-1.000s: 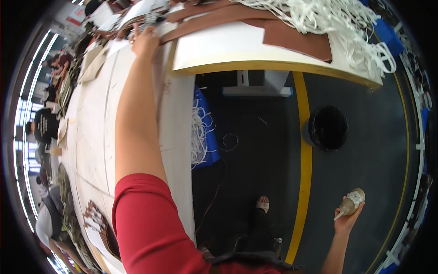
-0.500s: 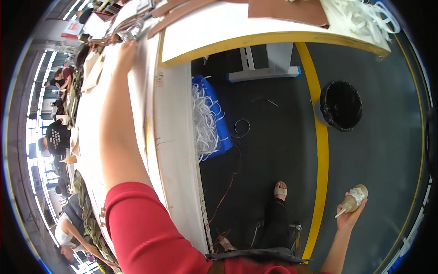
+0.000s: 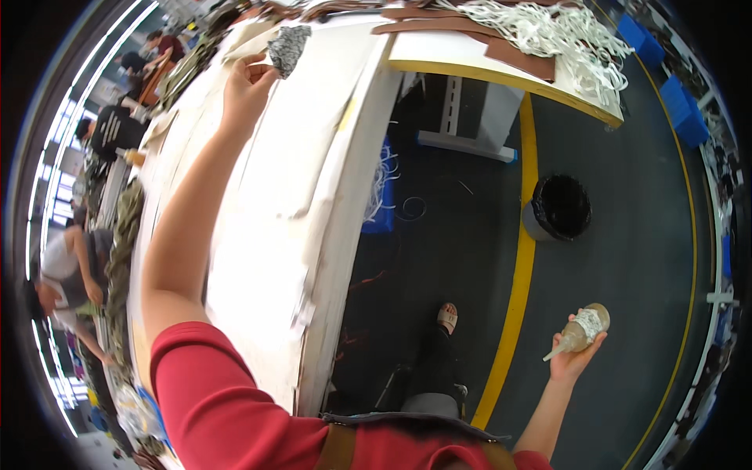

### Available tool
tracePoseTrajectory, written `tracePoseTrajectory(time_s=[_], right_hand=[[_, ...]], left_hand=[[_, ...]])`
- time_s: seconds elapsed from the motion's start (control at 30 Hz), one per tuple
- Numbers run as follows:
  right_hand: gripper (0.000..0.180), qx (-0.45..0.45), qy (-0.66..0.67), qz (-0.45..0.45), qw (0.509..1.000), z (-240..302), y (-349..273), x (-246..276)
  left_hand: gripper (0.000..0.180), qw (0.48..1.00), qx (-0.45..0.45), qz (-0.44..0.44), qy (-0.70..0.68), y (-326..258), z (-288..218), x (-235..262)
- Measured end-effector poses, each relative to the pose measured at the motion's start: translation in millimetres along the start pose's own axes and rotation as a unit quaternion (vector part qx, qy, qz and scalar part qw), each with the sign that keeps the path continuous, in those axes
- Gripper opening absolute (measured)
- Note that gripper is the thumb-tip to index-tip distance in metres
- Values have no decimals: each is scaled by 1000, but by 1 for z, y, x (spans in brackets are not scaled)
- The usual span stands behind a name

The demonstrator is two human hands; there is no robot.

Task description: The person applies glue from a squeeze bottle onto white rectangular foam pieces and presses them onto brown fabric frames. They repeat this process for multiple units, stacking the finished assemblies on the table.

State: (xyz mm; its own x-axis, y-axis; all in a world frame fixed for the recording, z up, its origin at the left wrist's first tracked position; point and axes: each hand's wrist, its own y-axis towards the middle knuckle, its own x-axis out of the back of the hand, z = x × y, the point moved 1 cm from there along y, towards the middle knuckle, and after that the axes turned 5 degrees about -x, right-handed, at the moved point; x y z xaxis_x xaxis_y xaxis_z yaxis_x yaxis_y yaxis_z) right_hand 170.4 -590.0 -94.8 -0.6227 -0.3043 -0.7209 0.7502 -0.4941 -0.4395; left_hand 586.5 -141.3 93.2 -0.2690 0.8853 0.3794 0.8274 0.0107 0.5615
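At the far left, over the white worktable (image 3: 258,180), my left hand (image 3: 247,88) pinches a grey speckled piece (image 3: 289,50) by its edge. It looks like crumpled cloth or a pad; I cannot tell which. Off to the right, above the floor, my right hand (image 3: 573,362) is wrapped round a squeeze bottle (image 3: 586,326). That bottle is yellowish with a pale wrap, and its narrow nozzle tilts down to the left.
Brown strips and sheets (image 3: 526,59) and a heap of white strips (image 3: 560,39) lie on the far tabletop. Below stand a blue crate (image 3: 379,218) with white strips and a black-lined bin (image 3: 561,207). Several people work along the left, one in black (image 3: 117,133).
My left hand has come away from the shiny clutter at the table's far end and now holds up the grey piece. The view has turned; my right hand keeps the bottle.
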Motion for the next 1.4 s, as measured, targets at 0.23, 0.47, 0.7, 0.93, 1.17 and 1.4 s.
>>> tracePoseTrajectory(time_s=[0.23, 0.47, 0.7, 0.93, 1.17, 1.4], right_hand=[[64, -120, 25, 94, 988, -72, -48, 19], [53, -76, 7, 94, 993, -28, -93, 79], [53, -32, 53, 69, 996, -14, -112, 97], [53, -57, 30, 85, 994, -33, -106, 76], [54, -65, 35, 84, 994, -45, -99, 63], [57, -80, 15, 124, 989, -49, -104, 36]], left_hand=[[20, 981, 95, 61, 160, -142, 35, 36], [18, 944, -10, 132, 301, -185, 29, 8], [17, 925, -33, 195, 324, -174, 28, 9], [14, 933, -51, 210, 287, -178, 23, 14], [12, 949, -67, 184, 249, -184, 27, 15], [11, 989, -61, 64, 116, -224, -40, 39]])
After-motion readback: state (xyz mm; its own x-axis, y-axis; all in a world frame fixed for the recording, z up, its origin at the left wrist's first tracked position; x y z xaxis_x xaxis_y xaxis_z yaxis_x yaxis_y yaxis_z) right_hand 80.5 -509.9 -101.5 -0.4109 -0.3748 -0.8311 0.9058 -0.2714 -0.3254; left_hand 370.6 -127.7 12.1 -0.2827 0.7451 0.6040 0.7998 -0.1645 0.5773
